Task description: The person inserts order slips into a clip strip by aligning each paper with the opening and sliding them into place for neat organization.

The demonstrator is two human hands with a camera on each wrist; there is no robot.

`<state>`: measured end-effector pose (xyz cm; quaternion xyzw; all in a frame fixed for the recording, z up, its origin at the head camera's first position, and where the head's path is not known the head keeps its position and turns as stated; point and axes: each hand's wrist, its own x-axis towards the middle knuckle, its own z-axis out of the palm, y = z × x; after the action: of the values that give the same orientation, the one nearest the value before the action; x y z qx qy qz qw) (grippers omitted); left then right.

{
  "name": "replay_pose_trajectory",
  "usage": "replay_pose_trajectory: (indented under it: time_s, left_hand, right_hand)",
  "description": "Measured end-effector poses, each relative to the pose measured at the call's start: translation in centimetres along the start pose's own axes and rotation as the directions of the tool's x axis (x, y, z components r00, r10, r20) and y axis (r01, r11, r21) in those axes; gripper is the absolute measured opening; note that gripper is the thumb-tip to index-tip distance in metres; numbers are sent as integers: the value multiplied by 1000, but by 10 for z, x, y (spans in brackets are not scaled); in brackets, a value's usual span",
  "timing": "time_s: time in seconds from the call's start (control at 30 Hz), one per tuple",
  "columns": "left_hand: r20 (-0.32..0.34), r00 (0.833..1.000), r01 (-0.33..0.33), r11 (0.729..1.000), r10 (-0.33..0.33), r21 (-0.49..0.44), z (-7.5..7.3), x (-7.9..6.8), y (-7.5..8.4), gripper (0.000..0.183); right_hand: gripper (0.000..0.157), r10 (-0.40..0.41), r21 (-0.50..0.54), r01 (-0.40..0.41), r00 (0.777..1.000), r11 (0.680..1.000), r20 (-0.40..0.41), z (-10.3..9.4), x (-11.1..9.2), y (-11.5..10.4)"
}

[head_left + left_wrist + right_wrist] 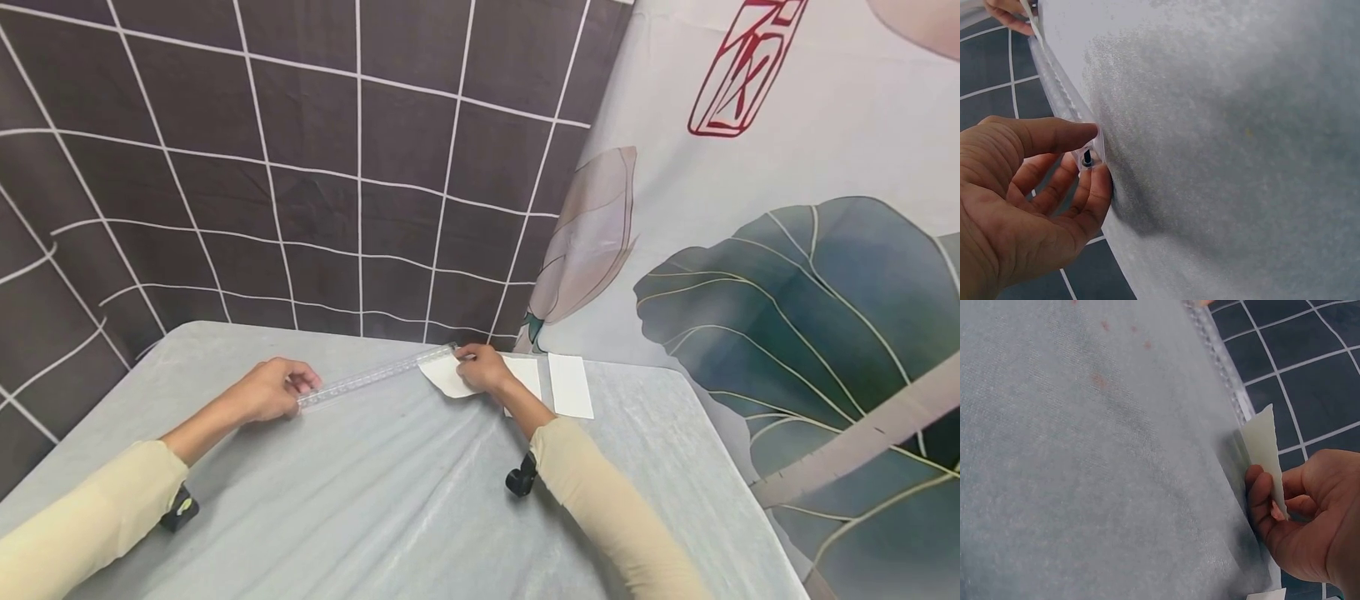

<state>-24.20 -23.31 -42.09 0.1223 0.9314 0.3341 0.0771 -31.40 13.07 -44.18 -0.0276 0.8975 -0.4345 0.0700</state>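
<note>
My left hand [273,390] pinches one end of a long clear plastic strip [375,372] that looks like a ruler. A small dark spot shows at that end, between thumb and fingers, in the left wrist view. Slanting up to the right, the strip reaches a piece of white paper [441,377] by my right hand [483,369]. In the right wrist view my right hand pinches this paper [1264,440], which stands tilted and has an uneven edge. Whether those fingers also hold the strip's far end, I cannot tell.
Two more white paper pieces, one partly behind my right forearm [527,375] and one rectangular [570,386], lie near the back edge of the cloth-covered table [337,508]. A dark gridded curtain [300,208] hangs behind, a printed one [675,183] to the right.
</note>
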Motion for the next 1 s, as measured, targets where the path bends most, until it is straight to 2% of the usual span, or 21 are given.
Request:
replay_pose_trajectory:
  time_s: [0.73,1.0]
  left_hand:
    - [7,1000,-1,1000,1,7,0,2,2,50]
    - [1,1000,-15,1000,15,16,1,1,0,50]
  right_hand:
    - [39,-14,-32,14,1000,999,-5,7,-2,-4]
    - [39,-18,16,18,1000,1000,22,11,-4,-8]
